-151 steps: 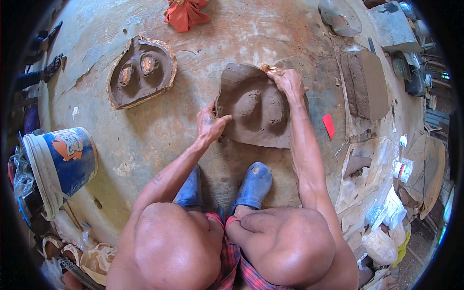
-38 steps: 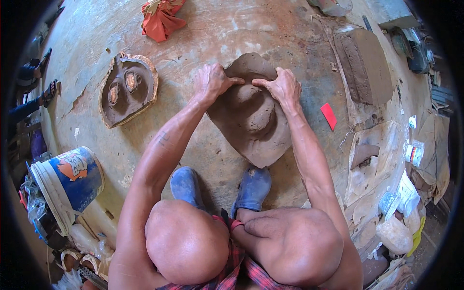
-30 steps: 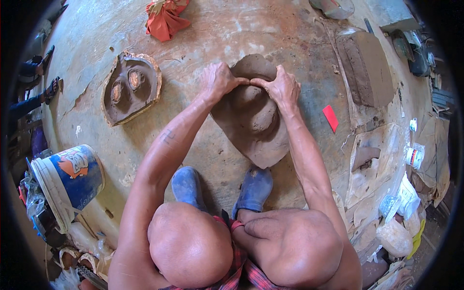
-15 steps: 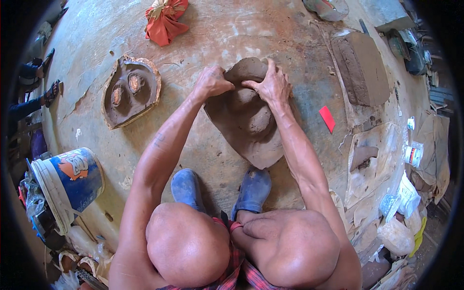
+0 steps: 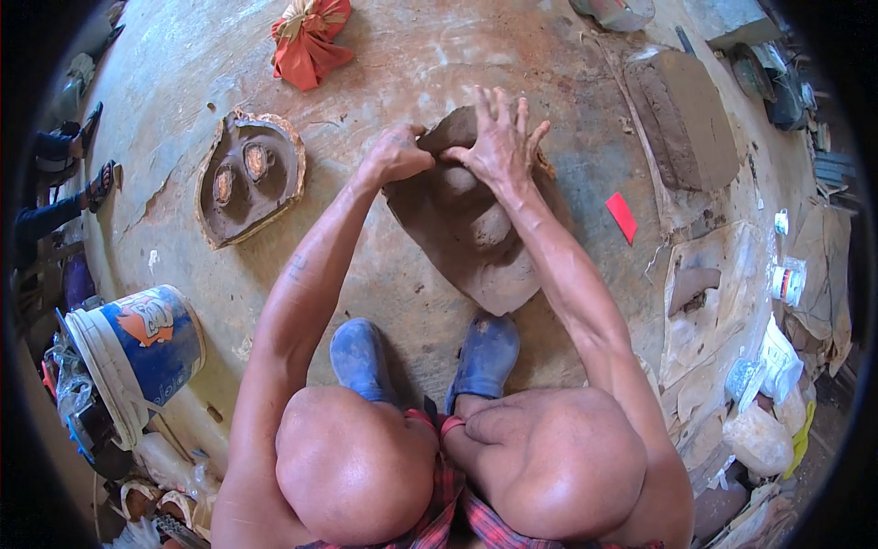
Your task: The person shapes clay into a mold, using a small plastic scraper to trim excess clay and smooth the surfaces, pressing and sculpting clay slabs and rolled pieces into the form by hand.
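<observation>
A brown sheet of wet clay (image 5: 476, 233) with rounded bulges and hollows lies in front of my feet. It seems to rest over a form, of which a bit of pale rim shows by my right hand. My left hand (image 5: 402, 156) grips the clay's upper left edge, fingers curled and thumb pointing inward. On the upper right my right hand (image 5: 501, 151) is open, its fingers spread away from the edge. Its thumb reaches in over the clay near the top bulge. To the left sits a rough-rimmed mould (image 5: 247, 206) lined with dark clay, with two oval openings.
A thick clay block (image 5: 681, 119) lies on a cloth at the right, near a red card (image 5: 622, 218). A clay scrap (image 5: 693, 288) is on a sheet. A blue-and-white bucket (image 5: 151, 339) stands left. A red cloth bundle (image 5: 311, 41) is at the far side. Another person's sandalled foot (image 5: 101, 183) shows left.
My right hand has lifted and spread its fingers off the clay's edge, where they were curled before. My left hand stays on the upper left edge, slightly shifted.
</observation>
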`<state>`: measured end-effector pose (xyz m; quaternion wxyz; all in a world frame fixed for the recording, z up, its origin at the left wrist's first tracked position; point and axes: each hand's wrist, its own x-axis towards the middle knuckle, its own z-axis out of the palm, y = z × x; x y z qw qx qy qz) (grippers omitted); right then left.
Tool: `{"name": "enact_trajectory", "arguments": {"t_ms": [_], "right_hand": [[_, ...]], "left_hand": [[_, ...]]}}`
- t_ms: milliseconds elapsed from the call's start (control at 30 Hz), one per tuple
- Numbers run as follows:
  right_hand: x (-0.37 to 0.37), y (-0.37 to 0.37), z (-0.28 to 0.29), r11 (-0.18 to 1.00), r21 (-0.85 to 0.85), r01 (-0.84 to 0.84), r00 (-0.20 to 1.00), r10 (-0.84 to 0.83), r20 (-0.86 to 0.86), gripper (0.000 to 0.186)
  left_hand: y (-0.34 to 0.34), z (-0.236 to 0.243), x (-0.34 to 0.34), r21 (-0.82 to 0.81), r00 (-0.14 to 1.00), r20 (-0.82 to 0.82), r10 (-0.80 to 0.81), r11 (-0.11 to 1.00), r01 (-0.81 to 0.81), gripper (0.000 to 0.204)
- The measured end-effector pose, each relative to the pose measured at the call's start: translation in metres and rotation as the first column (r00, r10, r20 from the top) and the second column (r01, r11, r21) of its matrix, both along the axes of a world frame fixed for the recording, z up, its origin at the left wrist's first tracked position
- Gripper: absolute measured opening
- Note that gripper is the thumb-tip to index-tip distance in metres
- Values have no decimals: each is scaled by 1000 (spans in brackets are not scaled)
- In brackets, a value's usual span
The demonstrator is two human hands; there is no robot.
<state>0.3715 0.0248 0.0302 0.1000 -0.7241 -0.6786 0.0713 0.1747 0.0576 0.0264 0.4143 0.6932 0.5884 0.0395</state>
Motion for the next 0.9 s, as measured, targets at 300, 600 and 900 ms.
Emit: {"name": "enact_trajectory", "arguments": {"t_ms": [300,600,900], "right_hand": [[-21,6,10,964,-23,-264,963,265,53,116],[-53,11,9,665,-32,-746,659,745,103,133],[-21,30,0,878,-98,-468,874,477,92,142]], "left_hand": [[0,-3,-12,-167,986,167,29,986,-1,82],[-77,-28,-57,-309,811,532,242,948,-80,93],[-98,-24,-35,121,940,269,212,960,-251,52]]}}
